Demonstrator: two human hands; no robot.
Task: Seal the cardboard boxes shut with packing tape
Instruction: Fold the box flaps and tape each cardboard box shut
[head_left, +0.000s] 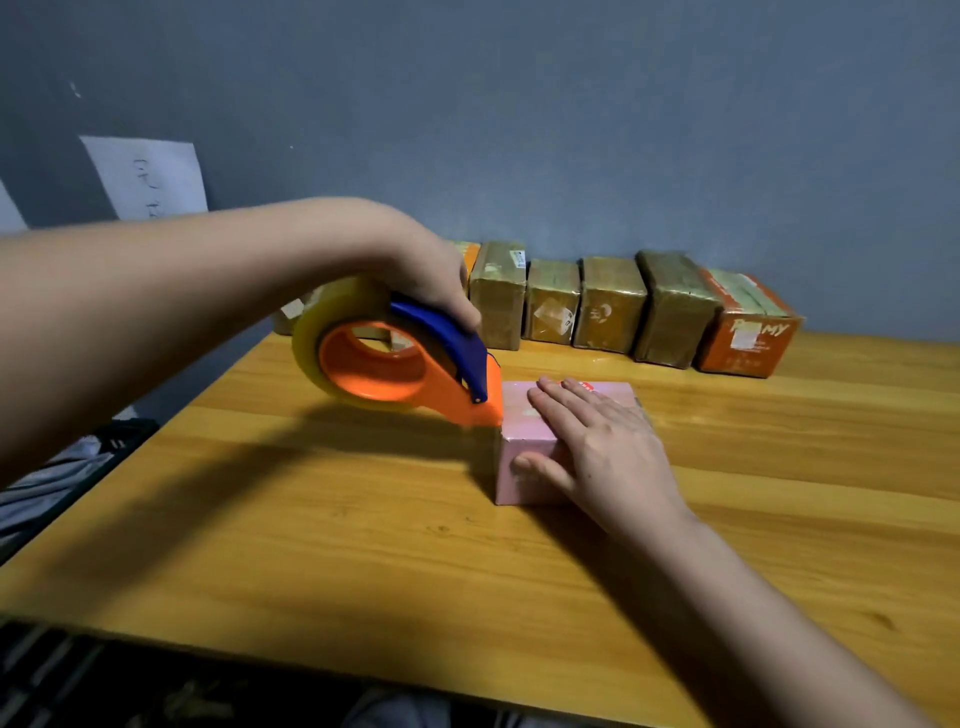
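Lying on glossy yellow wooden table (779, 467): small pink matte cardboard box (524, 457), being pressed by flat, straight-fingered right hand (602, 447). Touching box's left edge: orange-and-blue plastic tape dispenser (405, 364), being gripped by left hand (431, 275).

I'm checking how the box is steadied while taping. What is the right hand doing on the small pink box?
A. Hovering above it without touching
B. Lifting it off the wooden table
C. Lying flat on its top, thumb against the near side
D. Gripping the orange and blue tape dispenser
C: the right hand lies flat with straight fingers on top of the small pink box, thumb against its near side, while the left hand holds the orange and blue tape dispenser at the box's left edge.
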